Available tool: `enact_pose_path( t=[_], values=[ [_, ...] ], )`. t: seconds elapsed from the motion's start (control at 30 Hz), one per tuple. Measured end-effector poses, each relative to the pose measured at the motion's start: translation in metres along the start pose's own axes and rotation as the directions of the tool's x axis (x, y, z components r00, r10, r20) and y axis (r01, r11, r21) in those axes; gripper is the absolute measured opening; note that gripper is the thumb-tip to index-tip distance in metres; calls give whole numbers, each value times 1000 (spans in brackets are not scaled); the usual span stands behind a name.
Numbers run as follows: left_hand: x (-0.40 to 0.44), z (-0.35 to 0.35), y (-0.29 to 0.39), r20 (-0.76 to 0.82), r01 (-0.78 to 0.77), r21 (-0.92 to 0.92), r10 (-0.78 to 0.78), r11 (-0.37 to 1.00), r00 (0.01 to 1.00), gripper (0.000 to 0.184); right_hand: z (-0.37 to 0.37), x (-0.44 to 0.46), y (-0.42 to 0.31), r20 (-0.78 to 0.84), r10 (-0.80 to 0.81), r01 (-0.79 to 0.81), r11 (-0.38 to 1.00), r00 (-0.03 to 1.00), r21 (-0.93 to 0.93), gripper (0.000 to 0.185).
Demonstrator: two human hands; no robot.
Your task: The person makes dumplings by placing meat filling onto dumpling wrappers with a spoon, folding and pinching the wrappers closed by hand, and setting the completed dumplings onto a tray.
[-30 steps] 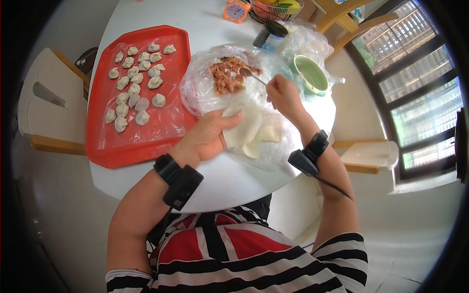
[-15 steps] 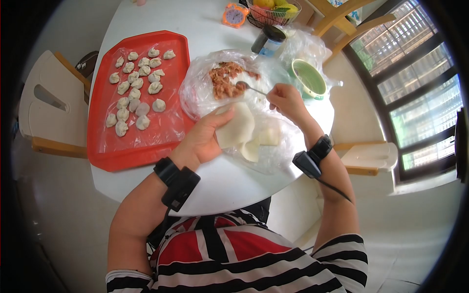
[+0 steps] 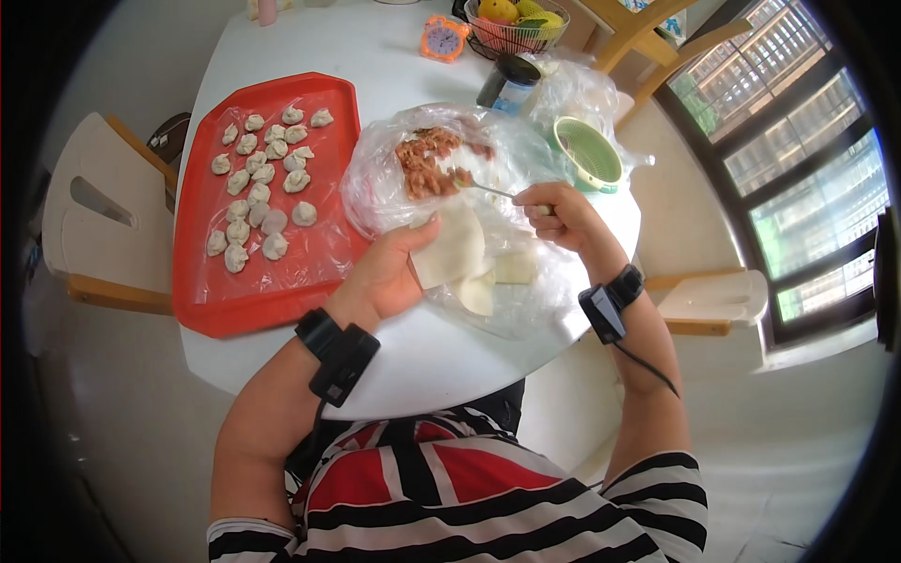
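Metal spoon point(image 3: 494, 190): points left, slightly away; long axis extends from right hand point(image 3: 557, 214), fingers clamped on it. Pale wrapper point(image 3: 454, 248): held by left hand point(image 3: 389, 272), under thumb, spreading rightward; other fingers partly hidden.

I sit at a white table point(image 3: 413, 375) with a rounded edge, its surface shining brightest toward the window point(image 3: 798, 169) on my right. Dark bars divide that window, and daylight comes through, with greenery and pale slats outside. Below it runs a white sill point(image 3: 817, 352). Around me I see 3 chairs with light wood: 1 on my left point(image 3: 122, 244), 1 on my right point(image 3: 718, 300), 1 far right point(image 3: 648, 42). The walls point(image 3: 690, 211) and floor point(image 3: 760, 450) are pale.
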State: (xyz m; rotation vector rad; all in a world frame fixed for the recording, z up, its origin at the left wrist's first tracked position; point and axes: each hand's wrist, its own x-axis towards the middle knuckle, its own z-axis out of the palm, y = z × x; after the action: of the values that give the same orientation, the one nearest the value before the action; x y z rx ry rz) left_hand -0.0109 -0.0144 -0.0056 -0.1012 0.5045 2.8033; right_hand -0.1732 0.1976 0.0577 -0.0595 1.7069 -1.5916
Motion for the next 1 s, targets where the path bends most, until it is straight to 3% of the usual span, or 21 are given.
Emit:
enact_pose_path(
  t=[0.23, 0.47, 0.67, 0.73, 0.77, 0.8, 0.87, 0.93, 1.0],
  values=[
    [2, -6, 2, 8, -37, -32, 38, 999, 999, 44, 2, -25, -2, 87, -79, 71, 994, 993, 86, 8],
    [-1, 2, 1, -57, -88, -44, 86, 995, 995, 42, 25, -65, 1, 109, -116, 115, 993, 987, 18, 7],
    [-2, 6, 3, -69, -80, -69, 75, 994, 995, 43, 36, -76, 20, 142, -211, 239, 943, 967, -231, 9],
    [-1, 4, 3, -60, -78, -69, 74, 995, 995, 43, 46, -79, 26, 63, -343, 329, 810, 937, -486, 11],
    [0, 2, 3, -60, -75, -70, 70, 995, 996, 43, 46, -76, 32, 102, -441, 419, 720, 892, -553, 11],
    [1, 1, 3, -61, -70, -71, 66, 995, 996, 44, 46, -75, 37, 104, -439, 419, 720, 892, -553, 11],
    [1, -1, 3, -56, -75, -53, 72, 996, 996, 44, 48, -76, 46, 176, -612, 511, 430, 771, -744, 10],
    [1, -2, 2, -50, -79, -36, 78, 996, 996, 45, 56, -82, 46, 141, -551, 446, 473, 823, -760, 6],
    [1, -3, 2, -27, -72, -41, 71, 997, 997, 47, 54, -77, 54, 347, -702, 528, 48, 622, -848, 10]
  ],
)
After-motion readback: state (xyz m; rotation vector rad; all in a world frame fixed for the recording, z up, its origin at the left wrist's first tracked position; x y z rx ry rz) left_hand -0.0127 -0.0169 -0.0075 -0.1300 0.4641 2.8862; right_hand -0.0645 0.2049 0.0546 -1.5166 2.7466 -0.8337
